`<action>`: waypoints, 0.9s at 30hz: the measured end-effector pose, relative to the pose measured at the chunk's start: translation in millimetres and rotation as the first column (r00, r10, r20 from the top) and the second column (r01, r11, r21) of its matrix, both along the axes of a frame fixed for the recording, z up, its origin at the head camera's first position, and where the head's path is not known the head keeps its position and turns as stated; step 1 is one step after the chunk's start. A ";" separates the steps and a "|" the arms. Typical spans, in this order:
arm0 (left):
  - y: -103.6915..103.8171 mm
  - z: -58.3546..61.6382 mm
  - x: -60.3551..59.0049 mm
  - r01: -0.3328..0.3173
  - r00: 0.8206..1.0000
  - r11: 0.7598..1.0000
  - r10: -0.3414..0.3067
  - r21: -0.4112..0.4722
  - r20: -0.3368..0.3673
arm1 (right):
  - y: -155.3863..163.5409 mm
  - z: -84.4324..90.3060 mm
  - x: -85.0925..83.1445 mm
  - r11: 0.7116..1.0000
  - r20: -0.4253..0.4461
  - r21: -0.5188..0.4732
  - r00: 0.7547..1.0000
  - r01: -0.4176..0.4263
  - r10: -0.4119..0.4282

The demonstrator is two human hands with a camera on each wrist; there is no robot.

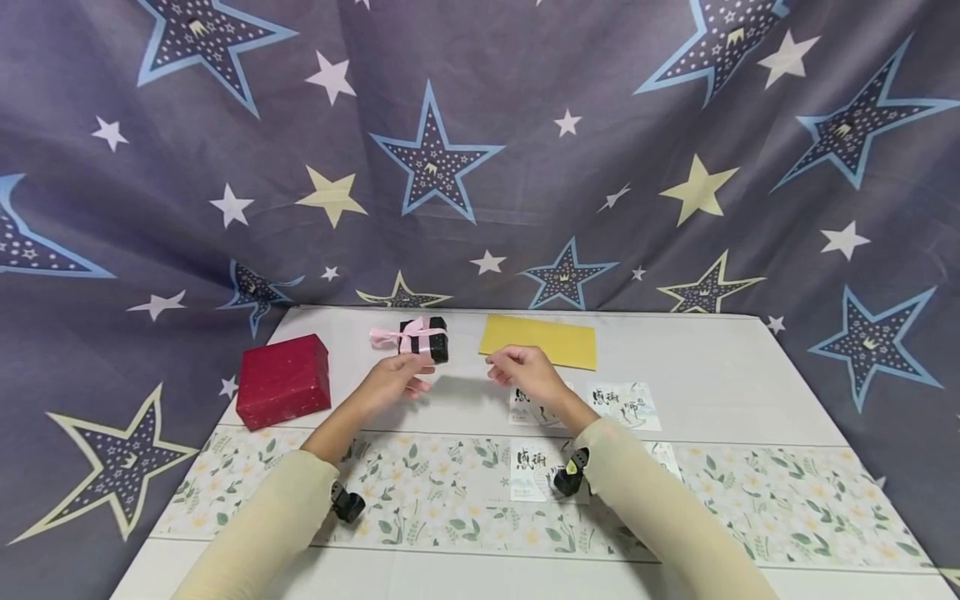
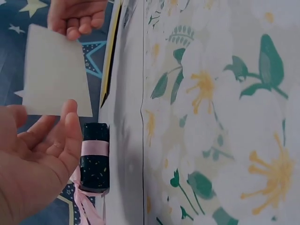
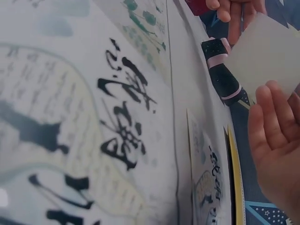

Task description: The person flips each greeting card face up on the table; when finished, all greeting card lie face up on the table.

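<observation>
A plain off-white card (image 2: 56, 70) spans the gap between my two hands, raised above the table; in the head view it blends with the white cloth. My left hand (image 1: 397, 377) pinches one end between thumb and fingers. At the opposite end, my right hand (image 1: 527, 371) pinches it too, fingers bent beneath. Just behind the left hand stands a small black speckled box (image 1: 439, 343) tied with a pink ribbon (image 1: 386, 337). Beyond the right hand lies a flat yellow rectangular item (image 1: 540, 337). Printed cards (image 1: 624, 406) with black brush lettering lie under the right hand and forearm.
A larger red box (image 1: 281, 382) sits at the table's left edge. Across the white table runs a flower-patterned strip (image 1: 427, 487). A star-patterned curtain (image 1: 480, 167) hangs behind and beside the table. A small black camera is worn on each wrist.
</observation>
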State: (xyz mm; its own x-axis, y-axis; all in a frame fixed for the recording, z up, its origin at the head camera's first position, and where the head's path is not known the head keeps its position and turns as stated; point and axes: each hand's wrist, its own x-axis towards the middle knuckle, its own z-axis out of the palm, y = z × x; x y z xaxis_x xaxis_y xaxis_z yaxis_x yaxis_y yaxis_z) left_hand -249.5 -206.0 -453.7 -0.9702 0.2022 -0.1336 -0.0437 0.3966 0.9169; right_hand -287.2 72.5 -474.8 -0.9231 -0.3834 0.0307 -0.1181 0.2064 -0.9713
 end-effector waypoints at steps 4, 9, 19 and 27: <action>0.1 -1.4 1.6 0.024 0.999 0.996 -0.027 -0.081 -0.031 | 1.4 -2.2 1.8 0.996 -0.048 0.092 0.999 0.017 -0.012; 1.4 -6.6 4.3 0.072 0.984 0.971 -0.106 -0.228 -0.143 | 0.3 -4.7 1.2 0.985 -0.113 0.173 0.993 -0.018 0.038; 10.6 -15.7 -2.0 0.114 0.960 0.902 -0.208 -0.417 -0.188 | -0.3 -8.7 -1.9 0.889 -0.195 0.446 0.957 -0.107 0.213; 17.5 -18.9 -1.4 0.129 0.961 0.847 -0.234 -0.516 -0.144 | -1.9 -12.2 -0.9 0.795 -0.215 0.594 0.929 -0.121 0.302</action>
State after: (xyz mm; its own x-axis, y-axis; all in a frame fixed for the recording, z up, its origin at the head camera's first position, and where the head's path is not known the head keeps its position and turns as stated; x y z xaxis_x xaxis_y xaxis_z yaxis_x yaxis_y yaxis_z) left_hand -250.9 -188.5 -472.7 -0.9390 0.3349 -0.0778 0.2317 0.7837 0.5763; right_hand -288.2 70.6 -487.0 -0.7999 -0.6002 -0.0055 -0.4755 0.6392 -0.6045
